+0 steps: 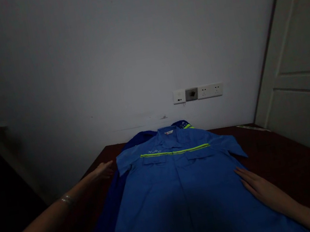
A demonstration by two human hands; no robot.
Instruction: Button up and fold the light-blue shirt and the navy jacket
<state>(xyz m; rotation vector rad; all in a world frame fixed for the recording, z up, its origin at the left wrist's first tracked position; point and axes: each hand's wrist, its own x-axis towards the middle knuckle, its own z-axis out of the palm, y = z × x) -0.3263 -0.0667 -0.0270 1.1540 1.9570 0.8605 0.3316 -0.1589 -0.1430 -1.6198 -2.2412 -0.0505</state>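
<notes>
A blue short-sleeved work shirt (161,187) lies front up and spread out, its collar toward the wall and a yellow-green stripe across the chest. Beneath it, a darker blue garment (112,215) shows along the left side and behind the collar. My left hand (104,170) is just off the shirt's left sleeve, with a finger stretched toward the cuff; it appears to hold nothing. On the shirt's right side edge, below the sleeve, my right hand (257,186) rests flat with its fingers extended. The shirt's lower end runs out of view.
The dark red-brown table (269,151) reaches back to a pale wall (103,61). A row of wall sockets (209,90) sits above its far edge. At the right stands a white panelled door (305,65). A thin pale strip (253,128) lies at the far right of the table.
</notes>
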